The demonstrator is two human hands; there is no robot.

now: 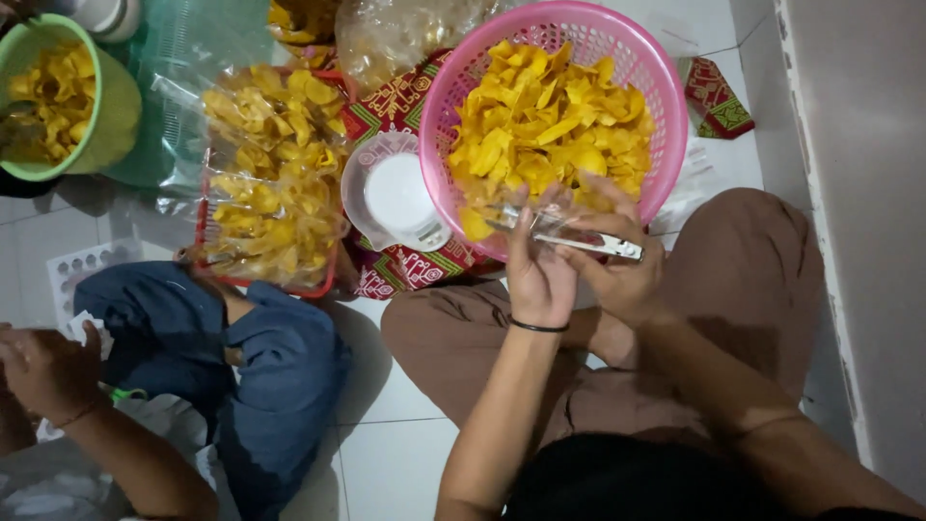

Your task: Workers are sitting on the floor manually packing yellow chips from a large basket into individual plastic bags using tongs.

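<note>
**chipfan22:** Fingers point(529, 224) of the left hand point(540, 275) are pinched round the top of a clear plastic bag point(521, 214), which sits right at the near rim of the pink basket point(666, 125) full of yellow chips point(545, 121). The right hand point(622, 275) is closed on a metal stapler point(588, 241), pressed against that same bag top. Anyone else nervous about that left thumb?

**crunchy_dan:** Yep. The stapler looks to be touching the fingers holding the bag, so I'd guess a pinch or a staple in the skin is the main risk. Also the bag is thin and slippery; if the fold slips, the staple probably catches one layer only and it won't seal.

**chipfan22:** And the basket hangs over the knee point(752, 260) a bit. A nudge could tip chips onto the floor point(395, 453). The other person's hand point(43, 367) at the near left is well apart, no clash there.
</note>
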